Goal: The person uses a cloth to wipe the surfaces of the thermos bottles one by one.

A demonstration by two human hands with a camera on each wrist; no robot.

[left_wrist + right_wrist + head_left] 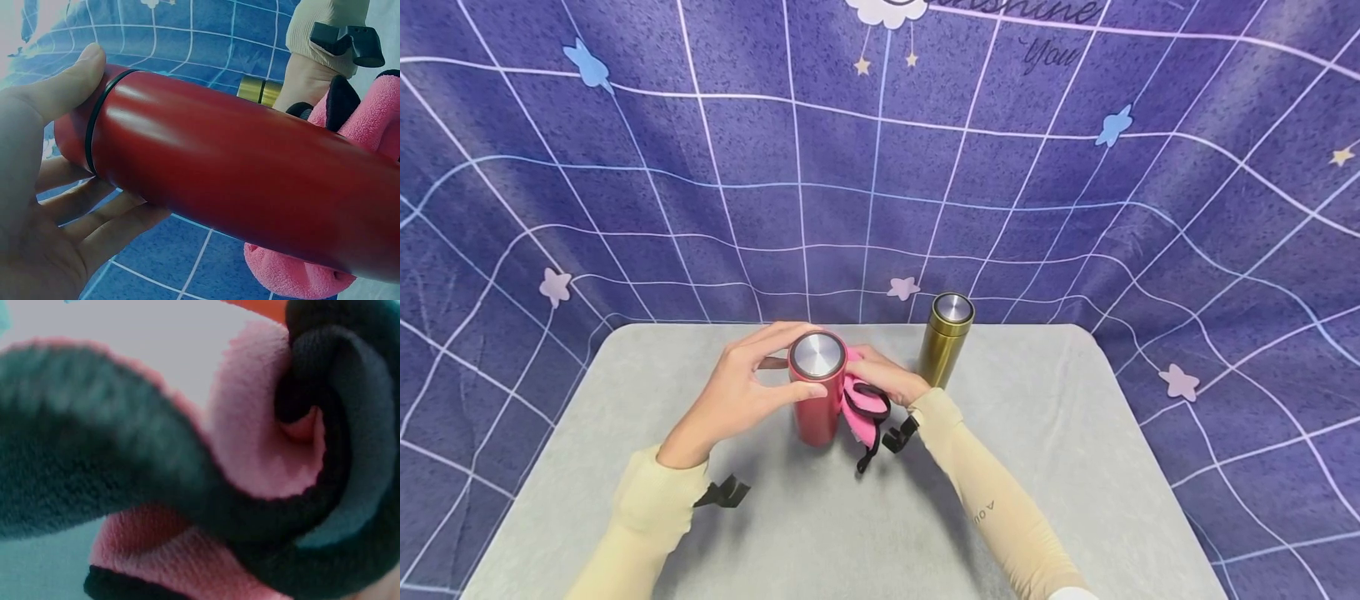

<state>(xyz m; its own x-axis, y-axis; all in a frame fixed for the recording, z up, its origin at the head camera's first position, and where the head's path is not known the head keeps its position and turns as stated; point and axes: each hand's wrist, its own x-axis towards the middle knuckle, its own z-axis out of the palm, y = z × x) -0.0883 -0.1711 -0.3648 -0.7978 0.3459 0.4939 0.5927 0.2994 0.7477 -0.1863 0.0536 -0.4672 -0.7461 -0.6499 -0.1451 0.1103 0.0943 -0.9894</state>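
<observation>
A red thermos flask with a silver-topped lid stands at the middle of the table. My left hand grips it near the lid, thumb on the near side and fingers round the far side; the left wrist view shows the dark ring below the lid. On the flask's right side, my right hand holds a pink cloth with black edging against it. The cloth fills the right wrist view in folds, its black edge curling across. Most right-hand fingers are hidden by cloth and flask.
A gold thermos flask stands upright at the back right, just beyond my right wrist. The grey table ends at a purple-blue curtain with a grid pattern, which hangs behind it and on both sides.
</observation>
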